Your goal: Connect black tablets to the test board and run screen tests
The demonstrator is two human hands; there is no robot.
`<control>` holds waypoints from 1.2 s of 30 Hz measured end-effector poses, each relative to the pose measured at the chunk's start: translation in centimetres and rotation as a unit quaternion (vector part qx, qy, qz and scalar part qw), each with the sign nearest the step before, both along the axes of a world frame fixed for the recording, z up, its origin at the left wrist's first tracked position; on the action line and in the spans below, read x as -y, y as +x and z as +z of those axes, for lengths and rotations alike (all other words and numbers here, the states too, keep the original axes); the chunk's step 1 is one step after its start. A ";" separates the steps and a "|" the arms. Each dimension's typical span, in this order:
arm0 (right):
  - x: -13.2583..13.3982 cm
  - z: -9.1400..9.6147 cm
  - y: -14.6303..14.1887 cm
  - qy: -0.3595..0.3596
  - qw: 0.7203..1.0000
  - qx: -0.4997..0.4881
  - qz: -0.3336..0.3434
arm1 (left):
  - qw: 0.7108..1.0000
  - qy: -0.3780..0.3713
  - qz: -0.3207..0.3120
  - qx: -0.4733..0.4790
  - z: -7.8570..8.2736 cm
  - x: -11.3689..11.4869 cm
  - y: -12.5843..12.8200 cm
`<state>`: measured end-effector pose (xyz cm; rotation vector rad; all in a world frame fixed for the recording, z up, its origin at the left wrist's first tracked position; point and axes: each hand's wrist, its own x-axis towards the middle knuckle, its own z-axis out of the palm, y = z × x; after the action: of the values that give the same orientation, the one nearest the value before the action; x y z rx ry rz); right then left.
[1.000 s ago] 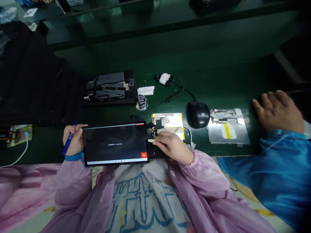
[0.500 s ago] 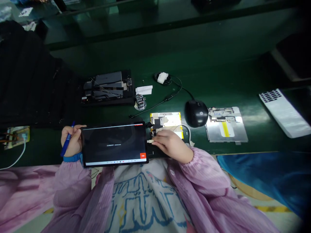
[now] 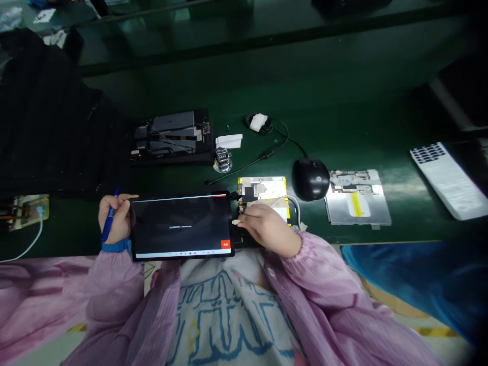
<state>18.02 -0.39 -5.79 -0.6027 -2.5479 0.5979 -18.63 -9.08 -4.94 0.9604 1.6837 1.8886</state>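
A dark-screened tablet lies face up at the bench's front edge, with a red button in its lower right corner. My left hand grips its left side, and a blue pen is tucked between the fingers of that hand. At the tablet's right edge, my right hand pinches a pale cable plug; whether the plug is fully seated I cannot tell. Its white cable loops behind the right hand, over a yellow-edged circuit assembly that the hand partly hides.
Behind the tablet lie an opened device, a small metal counter and a paper slip. A black HP mouse with a coiled cord sits beside a silver metal plate. Farther right is a white label sheet. Dark stacked items rise at left.
The view has shifted slightly, so the bench items appear a little farther right. Both hands keep the same hold on the tablet, pen and plug.
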 end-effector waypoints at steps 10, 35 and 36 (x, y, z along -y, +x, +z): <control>0.4 0.0 0.0 -0.029 1.000 0.005 0.003 | 1.000 -0.007 0.001 0.025 0.2 0.5 0.6; 1.1 0.3 -0.5 0.008 1.000 0.002 -0.001 | 0.994 -0.055 -0.062 0.070 0.1 1.2 0.0; 1.1 0.4 -0.5 0.011 1.000 0.004 0.002 | 0.994 -0.056 -0.060 0.067 0.1 1.2 0.0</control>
<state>17.55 -1.45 -5.37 -0.5949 -2.5601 0.5691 -18.67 -10.29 -4.81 0.8506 1.5982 1.7224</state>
